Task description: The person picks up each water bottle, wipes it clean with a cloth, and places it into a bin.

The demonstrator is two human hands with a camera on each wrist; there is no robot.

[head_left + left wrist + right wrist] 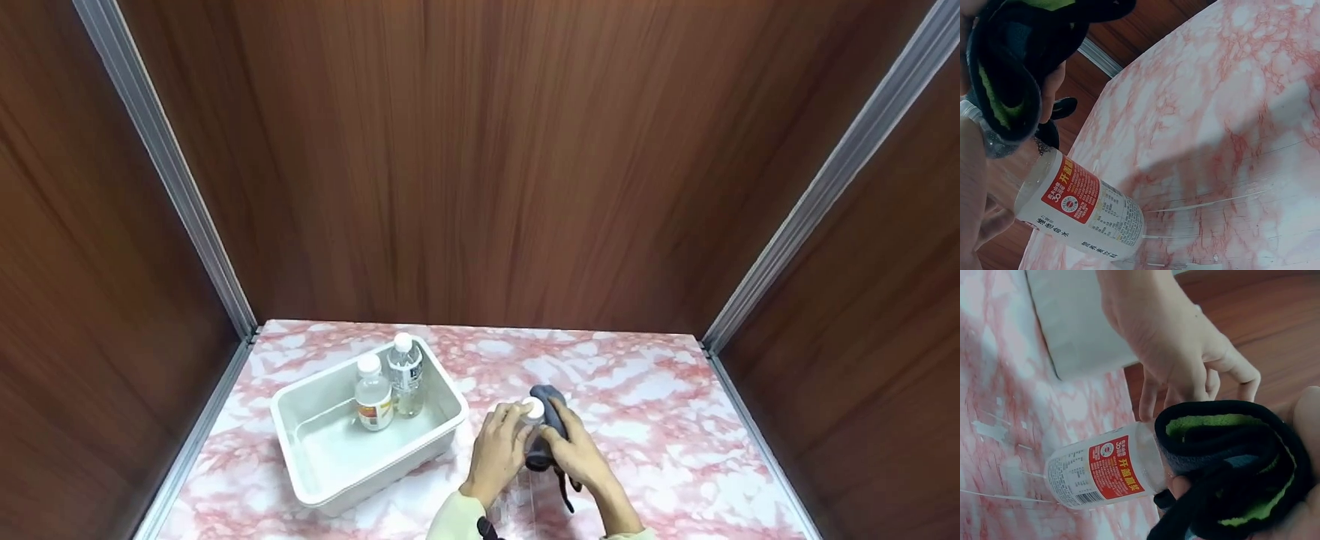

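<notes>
A clear bottle with a white cap (533, 409) stands upright on the table. Its white label (1095, 211) carries a red patch with yellow characters. Around the upper part of the bottle, just below the cap, my left hand (496, 448) holds on with curled fingers. My right hand (583, 452) grips a rolled dark grey cloth (555, 426) with black edging and straps, pressed close against the bottle's right side. In the right wrist view, the roll's bright green lining (1196, 421) shows, and the roll hides the bottle's neck and cap.
Left of my hands, a white plastic bin (322, 450) sits at an angle on the marbled red-and-white table (675, 450). Two white-capped bottles stand inside it, one squat (373, 397) and one slimmer (406, 375). Brown wood-grain panels (480, 165) enclose the table at the back and sides.
</notes>
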